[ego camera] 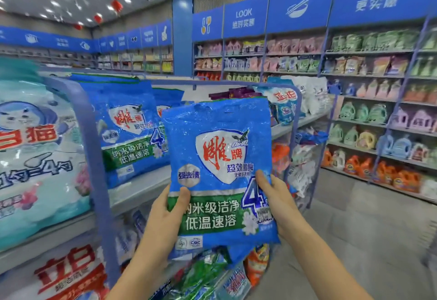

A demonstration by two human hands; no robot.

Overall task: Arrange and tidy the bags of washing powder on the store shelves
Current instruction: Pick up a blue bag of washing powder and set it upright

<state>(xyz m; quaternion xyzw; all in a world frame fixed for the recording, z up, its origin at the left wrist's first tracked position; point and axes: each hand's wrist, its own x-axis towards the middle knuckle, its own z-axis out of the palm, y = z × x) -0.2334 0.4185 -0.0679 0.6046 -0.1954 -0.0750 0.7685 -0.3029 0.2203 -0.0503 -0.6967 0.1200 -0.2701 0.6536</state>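
I hold a blue bag of washing powder (220, 158) upright in front of the shelf, its printed face toward me. My left hand (165, 219) grips its lower left edge with the thumb on the front. My right hand (276, 200) grips its lower right edge, thumb over the front. Behind it, matching blue bags (127, 124) stand in a row on the grey shelf (139, 188). A big pale turquoise bag (35, 153) stands at the left.
A blue metal frame (94, 148) divides the shelf bays. Red-and-white bags (71, 273) and green bags (203, 271) lie on lower shelves. Across the grey aisle floor (354, 240), wall shelves hold detergent bottles (369, 165). Small bags (286, 103) stand further right on the shelf.
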